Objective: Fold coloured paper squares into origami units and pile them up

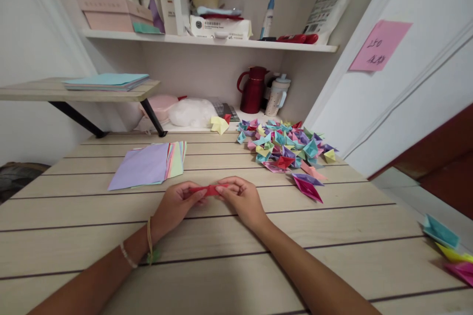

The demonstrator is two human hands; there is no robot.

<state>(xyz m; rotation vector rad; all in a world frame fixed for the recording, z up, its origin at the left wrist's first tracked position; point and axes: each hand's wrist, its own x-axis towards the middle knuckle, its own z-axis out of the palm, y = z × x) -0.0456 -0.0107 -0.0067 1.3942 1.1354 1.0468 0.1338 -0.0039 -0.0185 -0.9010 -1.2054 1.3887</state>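
Between my two hands is a small folded red paper [210,190], long and narrow, partly hidden by my fingers. My left hand [181,202] pinches its left end between thumb and fingers. At the other end my right hand [242,199] grips it the same way, thumb on the near side. To the left lies a fanned stack of coloured paper sheets [140,165] with a purple one on top. Right of my hands, a magenta paper boat [307,188] rests near a large heap of small folded paper boats [284,142] in many colours.
A small raised shelf [29,88] on black legs stands at the left with more paper sheets [107,81]. At the back are a red jug [253,89] and a white tumbler [277,96]. More paper boats [441,231] lie at the table's right edge.
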